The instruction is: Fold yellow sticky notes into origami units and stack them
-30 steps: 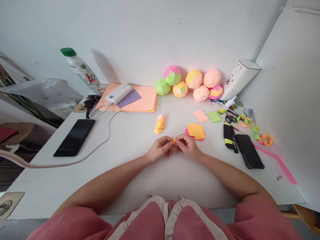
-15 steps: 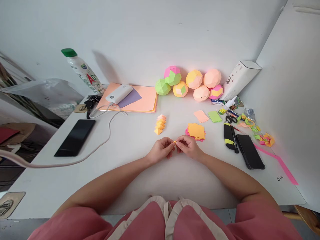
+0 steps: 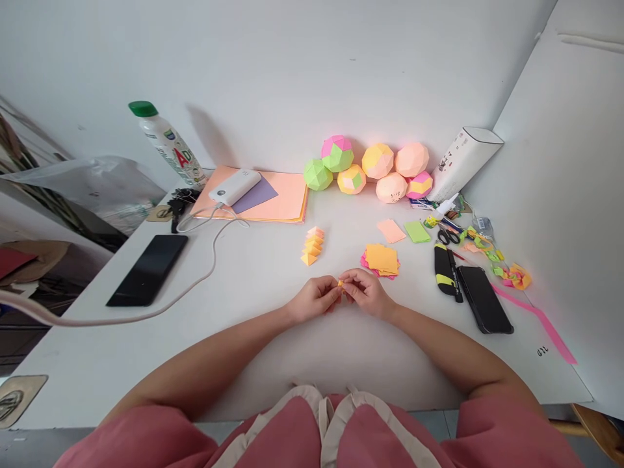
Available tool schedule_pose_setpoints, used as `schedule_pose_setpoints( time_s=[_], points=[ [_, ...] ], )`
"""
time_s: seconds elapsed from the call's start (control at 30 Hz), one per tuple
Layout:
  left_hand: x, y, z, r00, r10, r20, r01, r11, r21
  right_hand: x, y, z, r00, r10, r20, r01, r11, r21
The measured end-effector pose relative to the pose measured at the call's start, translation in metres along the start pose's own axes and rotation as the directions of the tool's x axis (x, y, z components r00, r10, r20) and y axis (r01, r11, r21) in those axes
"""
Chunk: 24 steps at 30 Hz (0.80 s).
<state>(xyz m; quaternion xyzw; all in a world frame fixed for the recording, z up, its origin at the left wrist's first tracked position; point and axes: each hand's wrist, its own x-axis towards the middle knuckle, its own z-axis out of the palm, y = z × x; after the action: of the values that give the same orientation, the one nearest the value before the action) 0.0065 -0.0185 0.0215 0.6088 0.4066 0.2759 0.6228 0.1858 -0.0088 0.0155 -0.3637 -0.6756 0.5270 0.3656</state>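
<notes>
Between the fingertips of my left hand [image 3: 316, 299] and my right hand [image 3: 366, 292] is a small folded piece of orange paper [image 3: 340, 283]. Both hands pinch it, and most of it is hidden by the fingers. Just beyond them to the left stands a short row of folded paper units [image 3: 312, 246], orange in front and peach behind. Past my right hand lies a stack of orange paper squares [image 3: 381, 259] on top of pink ones. Further back are peach slips [image 3: 390, 231] and green slips [image 3: 417, 232].
Several faceted paper balls [image 3: 377, 160] sit against the wall. At right are scissors [image 3: 448, 236], a cutter [image 3: 444, 269], a phone [image 3: 485, 299] and paper scraps [image 3: 517, 276]. On the left lie a dark phone [image 3: 147, 270], a power bank [image 3: 234, 187] with its cable, and a bottle [image 3: 173, 153].
My fingers have shifted slightly around the orange paper, with the right fingers now reaching over its top. The view has tilted a little; the objects on the table stay put.
</notes>
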Motion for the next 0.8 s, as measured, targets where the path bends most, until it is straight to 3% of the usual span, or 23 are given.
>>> schedule_pose_setpoints(
  time_s=[0.23, 0.53, 0.8],
  points=[
    [0.002, 0.001, 0.0, 1.0, -0.021, 0.002, 0.021, 0.992, -0.123, 0.001, 0.0, -0.002, 0.999, 0.008, -0.044, -0.008, 1.0, -0.012],
    [0.006, 0.005, -0.006, 1.0, -0.022, -0.015, 0.016, 0.947, -0.321, 0.0, 0.001, 0.001, 0.998, -0.061, 0.02, 0.059, 0.994, 0.095],
    [0.008, 0.001, -0.008, 0.999, -0.01, 0.043, 0.023, 0.946, -0.324, 0.004, 0.002, -0.002, 0.967, -0.222, -0.128, 0.209, 0.971, -0.114]
  ],
)
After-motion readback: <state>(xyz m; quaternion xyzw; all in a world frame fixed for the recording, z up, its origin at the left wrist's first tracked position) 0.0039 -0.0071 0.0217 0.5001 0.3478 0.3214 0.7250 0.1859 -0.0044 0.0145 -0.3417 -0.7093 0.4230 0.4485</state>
